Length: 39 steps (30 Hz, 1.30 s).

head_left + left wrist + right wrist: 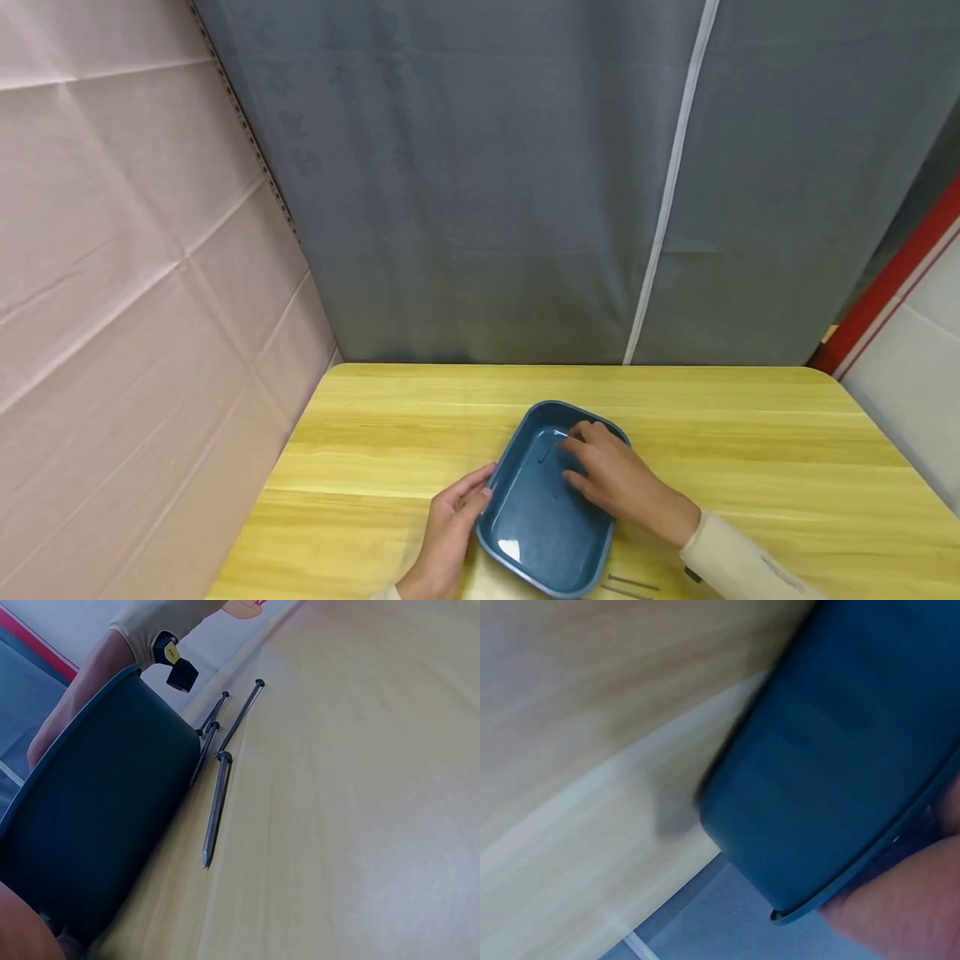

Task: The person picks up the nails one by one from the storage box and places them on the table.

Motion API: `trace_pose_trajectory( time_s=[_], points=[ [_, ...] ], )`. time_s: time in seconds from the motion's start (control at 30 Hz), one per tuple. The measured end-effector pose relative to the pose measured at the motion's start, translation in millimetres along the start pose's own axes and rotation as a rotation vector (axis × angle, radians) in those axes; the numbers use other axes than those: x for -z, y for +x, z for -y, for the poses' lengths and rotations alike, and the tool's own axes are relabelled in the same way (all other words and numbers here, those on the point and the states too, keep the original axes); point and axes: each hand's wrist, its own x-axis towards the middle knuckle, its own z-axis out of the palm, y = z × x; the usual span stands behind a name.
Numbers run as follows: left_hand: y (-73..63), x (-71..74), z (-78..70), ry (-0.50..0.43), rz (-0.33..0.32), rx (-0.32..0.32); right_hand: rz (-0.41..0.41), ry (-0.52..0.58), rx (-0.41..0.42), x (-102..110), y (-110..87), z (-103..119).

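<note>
A blue rectangular tray [551, 533] stands on the table, and a thin nail [546, 452] lies inside near its far end. My left hand [450, 523] rests against the tray's left side, its fingers and thumb at the rim. Over the rim from the right reaches my right hand [611, 475]. Its thumb and forefinger are apart above the tray's floor, close to the nail, with nothing visible between them. In the left wrist view, several metal nails [216, 810] lie on the table beside the tray's outer wall.
The wooden table [750, 467] has light yellow grain. A grey curtain [487, 183] hangs behind its back edge, and a pale cloth wall [135, 275] stands at the left. At the right is a white panel [915, 367] with red edging.
</note>
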Motion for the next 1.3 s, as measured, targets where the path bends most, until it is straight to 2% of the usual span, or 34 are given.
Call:
trace_pose_trajectory(
  time_s=[0.33,0.73,1.1,1.3],
  points=[
    [1.6,-0.6,-0.2,-0.016,0.026,0.016,-0.018,-0.015,0.092,-8.8,12.0,-0.9],
    [2.2,0.7,-1.3,-0.021,0.026,0.014,0.035,-0.064,0.117,-17.4,27.2,0.7],
    [2.9,1.8,-3.0,-0.011,0.006,0.013,-0.009,-0.094,0.126,-25.4,35.5,0.1],
    [2.8,0.2,-3.2,-0.001,0.000,0.001,-0.072,-0.105,0.137,-25.4,34.6,0.3]
  ],
)
